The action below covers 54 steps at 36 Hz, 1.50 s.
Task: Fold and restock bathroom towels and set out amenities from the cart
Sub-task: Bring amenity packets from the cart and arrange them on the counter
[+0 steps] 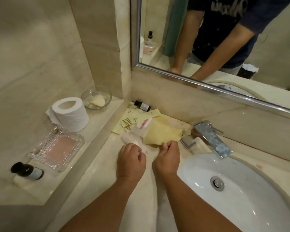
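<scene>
Pale yellow packets (134, 118) with brown stripes; white toilet roll (70, 113); dark brown bottle (26, 170); white sink (241, 190); beige marble counter (107, 173).

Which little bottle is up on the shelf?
The bottle beside the glass tray. The other bottle lies lower, in the corner by the yellow packets.

we are in a hotel-style bathroom: a white basin (197, 174) sunk in a pale stone counter (105, 174), under a chrome mixer tap (212, 137) and a steel-framed wall mirror (208, 85). on the side ledge (100, 122) we see a toilet roll (71, 117), a cut-glass tray (57, 146), a glass bowl (96, 97) and a miniature dark bottle (26, 170). yellow amenity sachets (134, 118) lie in the corner.
</scene>
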Motion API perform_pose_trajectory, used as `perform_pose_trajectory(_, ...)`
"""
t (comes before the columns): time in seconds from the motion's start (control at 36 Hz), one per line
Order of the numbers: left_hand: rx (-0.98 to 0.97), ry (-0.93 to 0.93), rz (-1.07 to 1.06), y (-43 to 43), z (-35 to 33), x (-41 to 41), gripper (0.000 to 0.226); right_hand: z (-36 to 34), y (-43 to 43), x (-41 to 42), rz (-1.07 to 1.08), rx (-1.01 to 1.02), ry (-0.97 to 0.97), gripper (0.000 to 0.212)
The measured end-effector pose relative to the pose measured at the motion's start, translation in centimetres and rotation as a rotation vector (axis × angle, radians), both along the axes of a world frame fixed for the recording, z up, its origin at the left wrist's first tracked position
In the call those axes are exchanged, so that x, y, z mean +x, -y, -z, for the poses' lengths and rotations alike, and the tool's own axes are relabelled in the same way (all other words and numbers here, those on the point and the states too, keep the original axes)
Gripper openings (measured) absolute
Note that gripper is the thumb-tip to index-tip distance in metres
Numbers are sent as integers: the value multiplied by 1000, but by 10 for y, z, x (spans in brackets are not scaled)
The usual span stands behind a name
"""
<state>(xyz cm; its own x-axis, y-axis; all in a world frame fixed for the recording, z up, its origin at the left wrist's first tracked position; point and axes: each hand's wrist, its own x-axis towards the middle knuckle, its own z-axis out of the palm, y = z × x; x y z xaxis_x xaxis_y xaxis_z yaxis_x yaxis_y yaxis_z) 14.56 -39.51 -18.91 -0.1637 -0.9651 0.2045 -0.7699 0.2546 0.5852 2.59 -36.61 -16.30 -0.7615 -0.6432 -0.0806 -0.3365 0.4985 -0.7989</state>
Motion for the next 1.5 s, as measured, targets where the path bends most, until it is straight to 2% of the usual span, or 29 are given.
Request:
perform_pose_trajectory(0.11, 229, -198, -191, -11, -29, 1, 24, -15, -16, -14, -69, 40, 214, 24)
perform_pose_trajectory(0.22, 363, -363, -325, -27, -62, 5, 27, -37, -33, -20, -10, -4, 431, 32)
perform_pose_trajectory(0.36, 340, -477, -420, -58, -105, 2, 27, -75, -58, -24, 38, -187, 772, 15)
perform_pose_trajectory(0.39, 330, -512, -440, -64, -113, 1, 27, -85, -62, -25, 32, -230, 840, 18)
perform_pose_trajectory(0.5, 352, -693, -548, -91, -150, -3, 22, -128, -84, -28, -121, -301, 854, 46)
perform_pose_trajectory(0.56, 338, -745, -562, -105, -169, -2, 21, -154, -95, -25, -212, -333, 851, 53)
perform_pose_trajectory(0.64, 252, -823, -527, -126, -200, 5, 26, -190, -107, -18, -313, -392, 830, 59)
perform_pose_trajectory(0.69, 179, -856, -508, -142, -223, 16, 31, -212, -115, -8, -387, -421, 776, 56)
perform_pose_trajectory(0.78, 70, -885, -518, -165, -252, 38, 39, -241, -128, 11, -507, -464, 726, 33)
perform_pose_trajectory(0.89, -79, -801, -600, -203, -293, 70, 28, -277, -147, 49, -655, -519, 729, 14)
perform_pose_trajectory(0.97, -225, -750, -664, -239, -320, 100, 14, -299, -165, 88, -756, -544, 756, 17)
perform_pose_trajectory(1.19, -574, -718, -863, -359, -366, 213, 19, -346, -245, 229, -1162, -560, 780, 23)
perform_pose_trajectory(1.33, -740, -720, -1013, -457, -380, 294, 30, -366, -324, 331, -1418, -580, 797, 24)
perform_pose_trajectory(1.5, -879, -651, -1166, -595, -396, 377, 23, -382, -453, 445, -1674, -532, 981, 33)
